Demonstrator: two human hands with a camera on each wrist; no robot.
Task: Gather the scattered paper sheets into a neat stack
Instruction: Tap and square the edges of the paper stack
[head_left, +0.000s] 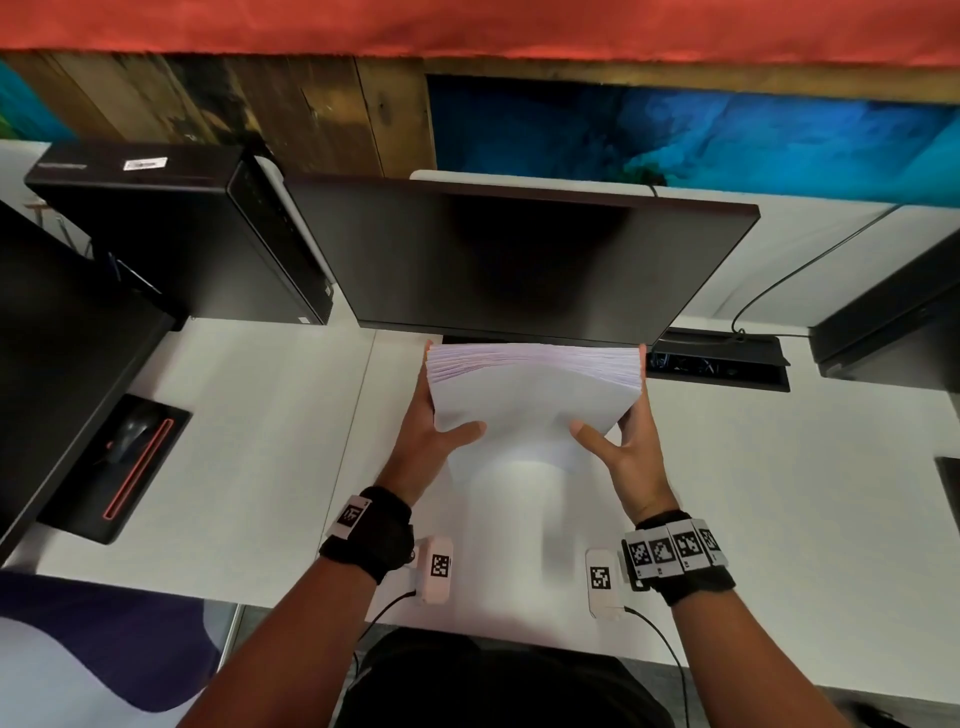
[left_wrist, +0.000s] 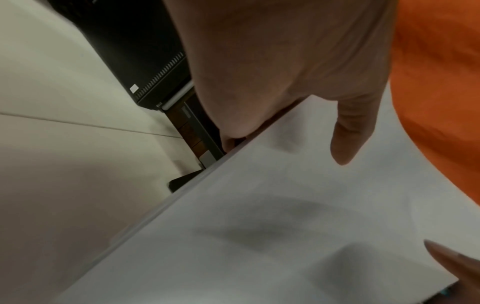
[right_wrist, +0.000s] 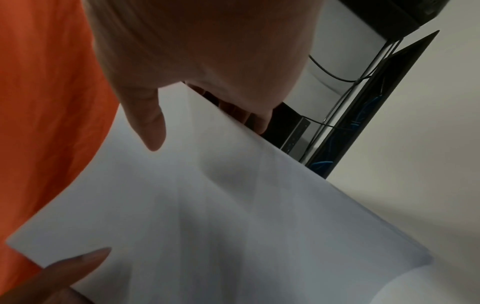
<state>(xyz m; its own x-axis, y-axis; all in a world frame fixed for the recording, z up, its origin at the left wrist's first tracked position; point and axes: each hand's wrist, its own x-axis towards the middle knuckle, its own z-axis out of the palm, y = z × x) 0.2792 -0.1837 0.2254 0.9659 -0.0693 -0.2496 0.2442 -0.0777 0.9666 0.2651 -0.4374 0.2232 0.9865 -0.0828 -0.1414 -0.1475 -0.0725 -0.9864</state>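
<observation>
A thick stack of white paper sheets (head_left: 530, 395) stands nearly upright on the white desk (head_left: 270, 426), in front of the monitor. Its top edge fans slightly. My left hand (head_left: 434, 415) grips the stack's left side, thumb across the near face and fingers behind. My right hand (head_left: 626, 421) grips the right side the same way. In the left wrist view the stack (left_wrist: 272, 236) fills the lower frame under my left hand (left_wrist: 285, 115). In the right wrist view the stack (right_wrist: 207, 205) lies under my right hand (right_wrist: 207, 107). The fingers behind the paper are mostly hidden.
A dark monitor (head_left: 509, 265) stands just behind the stack. A black computer case (head_left: 176, 228) is at the back left, a mouse on a black pad (head_left: 130, 457) at the left. A cable hatch (head_left: 722, 358) lies open at the right.
</observation>
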